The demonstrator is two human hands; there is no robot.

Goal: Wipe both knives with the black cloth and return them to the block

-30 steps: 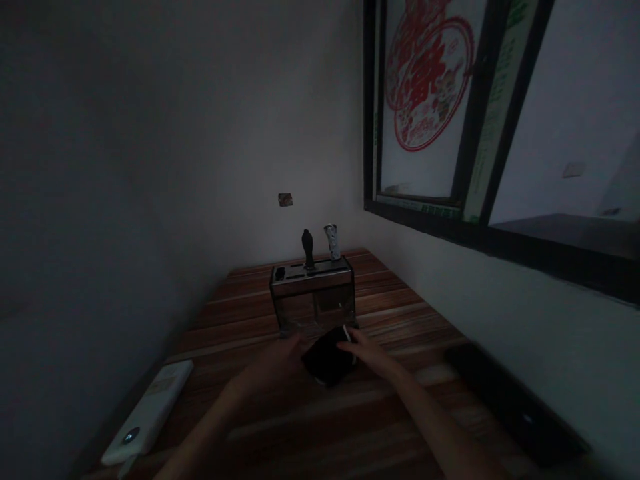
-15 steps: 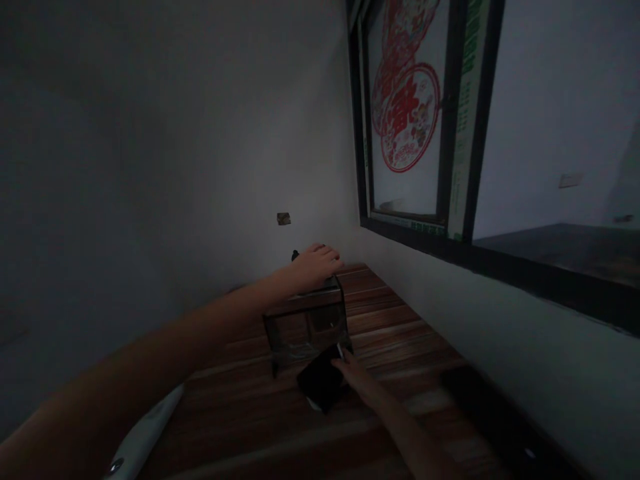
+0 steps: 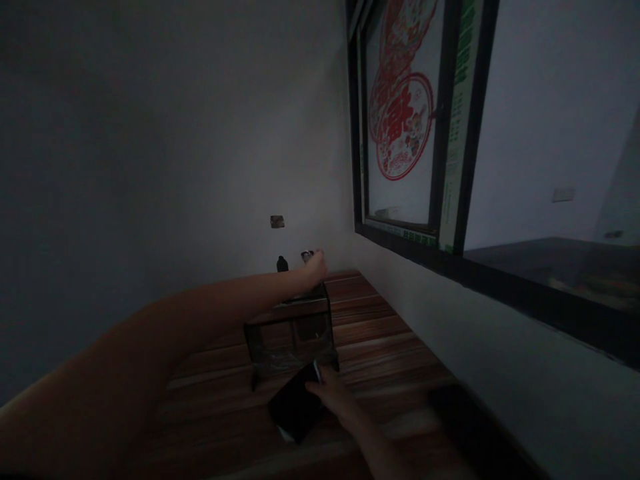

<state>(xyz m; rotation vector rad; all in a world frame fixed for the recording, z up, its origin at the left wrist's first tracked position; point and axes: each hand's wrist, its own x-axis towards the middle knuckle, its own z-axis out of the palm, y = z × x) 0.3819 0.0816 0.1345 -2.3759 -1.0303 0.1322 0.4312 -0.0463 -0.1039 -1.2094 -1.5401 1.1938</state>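
My left hand [image 3: 315,266] reaches over the top of a small dark-framed stand with clear front panels [image 3: 293,339]. Its fingers are closed on a small shiny thing [image 3: 307,256], too dim to name. A dark bottle [image 3: 283,264] stands just left of that hand, on or behind the stand. Lower down, my right hand [image 3: 330,392] grips the right edge of a black book-like thing with white edges [image 3: 296,404], its thumb on the upper face. This black thing is tilted in front of the stand, above the wood-grain table.
The wood-grain table [image 3: 380,347] meets a wall on the left and a dark-framed window [image 3: 400,233] with red round decals on the right. A long dark object [image 3: 475,427] lies by the right wall. A wall socket [image 3: 277,221] sits behind the stand.
My left hand has come up from lying over the stand's top and now pinches a small shiny thing. The right hand still holds the black book-like thing. The view has shifted slightly.
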